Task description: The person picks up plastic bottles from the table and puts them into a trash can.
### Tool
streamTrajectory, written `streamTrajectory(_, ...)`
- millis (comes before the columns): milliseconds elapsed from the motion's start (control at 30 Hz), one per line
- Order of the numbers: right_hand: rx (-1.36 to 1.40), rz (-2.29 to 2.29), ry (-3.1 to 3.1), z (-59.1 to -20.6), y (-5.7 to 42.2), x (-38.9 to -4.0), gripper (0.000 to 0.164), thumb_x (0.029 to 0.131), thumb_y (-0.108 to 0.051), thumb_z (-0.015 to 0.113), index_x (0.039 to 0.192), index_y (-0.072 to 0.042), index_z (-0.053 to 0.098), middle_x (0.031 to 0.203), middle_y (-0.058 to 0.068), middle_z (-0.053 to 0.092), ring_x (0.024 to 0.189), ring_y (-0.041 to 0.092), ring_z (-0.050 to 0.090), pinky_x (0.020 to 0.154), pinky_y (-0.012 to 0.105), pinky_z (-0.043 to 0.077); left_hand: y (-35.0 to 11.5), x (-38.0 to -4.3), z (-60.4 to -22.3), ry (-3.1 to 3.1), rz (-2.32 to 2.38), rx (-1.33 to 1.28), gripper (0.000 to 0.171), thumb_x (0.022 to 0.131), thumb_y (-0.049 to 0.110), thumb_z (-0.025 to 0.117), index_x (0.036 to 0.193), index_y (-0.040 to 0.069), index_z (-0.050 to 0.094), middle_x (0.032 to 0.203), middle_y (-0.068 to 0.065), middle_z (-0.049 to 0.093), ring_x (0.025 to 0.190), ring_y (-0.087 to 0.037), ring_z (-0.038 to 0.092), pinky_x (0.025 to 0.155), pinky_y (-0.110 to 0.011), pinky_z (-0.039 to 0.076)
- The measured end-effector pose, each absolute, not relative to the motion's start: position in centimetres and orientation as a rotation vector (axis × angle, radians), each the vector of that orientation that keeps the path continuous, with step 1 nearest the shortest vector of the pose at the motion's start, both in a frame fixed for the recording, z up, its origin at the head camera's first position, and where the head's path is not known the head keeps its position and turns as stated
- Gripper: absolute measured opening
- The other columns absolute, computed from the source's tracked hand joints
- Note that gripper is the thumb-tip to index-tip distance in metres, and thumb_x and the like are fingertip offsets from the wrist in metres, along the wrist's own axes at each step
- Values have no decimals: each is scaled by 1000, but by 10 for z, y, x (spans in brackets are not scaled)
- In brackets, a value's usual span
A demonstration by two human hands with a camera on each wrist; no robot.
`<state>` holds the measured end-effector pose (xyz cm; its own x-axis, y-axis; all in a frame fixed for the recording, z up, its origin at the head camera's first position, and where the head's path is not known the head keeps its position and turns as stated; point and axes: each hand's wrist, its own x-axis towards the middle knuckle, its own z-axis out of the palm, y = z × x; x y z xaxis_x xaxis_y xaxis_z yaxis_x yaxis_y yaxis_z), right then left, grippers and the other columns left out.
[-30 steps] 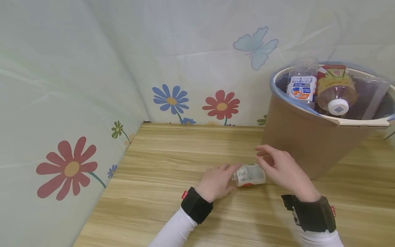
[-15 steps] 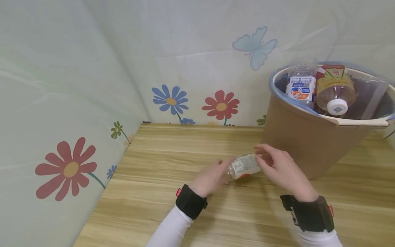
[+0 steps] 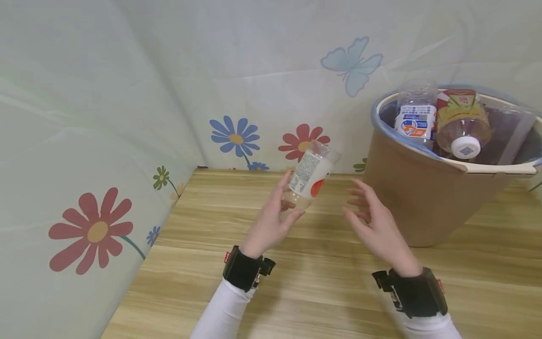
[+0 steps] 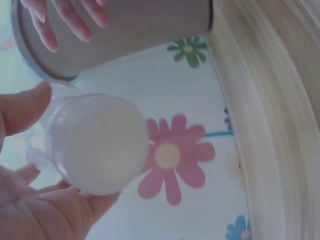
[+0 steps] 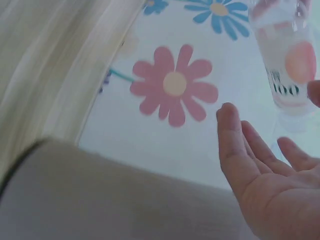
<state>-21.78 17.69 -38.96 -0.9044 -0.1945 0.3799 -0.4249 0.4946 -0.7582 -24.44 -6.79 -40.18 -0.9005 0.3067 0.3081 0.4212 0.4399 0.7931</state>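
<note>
In the head view my left hand (image 3: 268,223) holds a small clear plastic bottle (image 3: 310,175) by its near end, thumb and fingers around it. The bottle is tilted up above the table and carries a white label with a red-orange round picture. Its whitish round end (image 4: 102,145) faces the left wrist camera. To the right, my right hand (image 3: 381,230) hangs empty in front of the bin, its fingers (image 5: 232,145) loosely bent and apart from the bottle. The right wrist view shows the label with "100" printed on it.
A brown bin (image 3: 406,197) with a blue-grey liner stands at the right of the wood-grain table (image 3: 237,197). Inside it lie a clear bottle (image 3: 414,120) with a white and blue label and a larger white-capped bottle (image 3: 461,117). A flower-printed sheet (image 3: 262,94) hangs behind.
My left hand has lifted the bottle off the table and tipped its far end upward, moving a little left. My right hand has shifted slightly and its fingers have spread from the bottle.
</note>
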Motion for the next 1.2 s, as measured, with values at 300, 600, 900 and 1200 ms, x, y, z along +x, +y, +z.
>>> streamTrajectory(300,603,1716,-2337,-389,169,-217,64,105,-9,49,161,-19,21,144,31,49,115,-1,62,90,10,52,-51,-237,-399,-2400,-1862,-634,91,95,14,69,159,40,10,149,-12,40,115,-26,67,90,-33,61)
streamTrajectory(600,673,1859,-2243,-384,168,-214,68,105,-5,46,163,-22,15,149,35,42,114,-9,60,90,15,56,-36,-230,-403,-2451,-1792,-824,88,99,18,64,161,29,3,153,-16,41,120,-32,65,103,-39,55)
streamTrajectory(900,612,1749,-2407,-382,170,-213,77,104,-12,51,163,-31,7,155,29,41,128,30,61,104,37,54,-30,-226,-405,-2509,-1605,-891,80,102,27,59,163,31,7,161,-12,40,127,-30,63,100,-39,57)
streamTrajectory(1200,611,1679,-2501,-389,166,-216,95,94,-14,70,162,-37,7,162,16,33,136,45,46,99,72,46,-32,-227,-405,-2519,-1490,-889,63,104,24,54,160,16,26,152,-13,52,123,-27,66,103,-36,55)
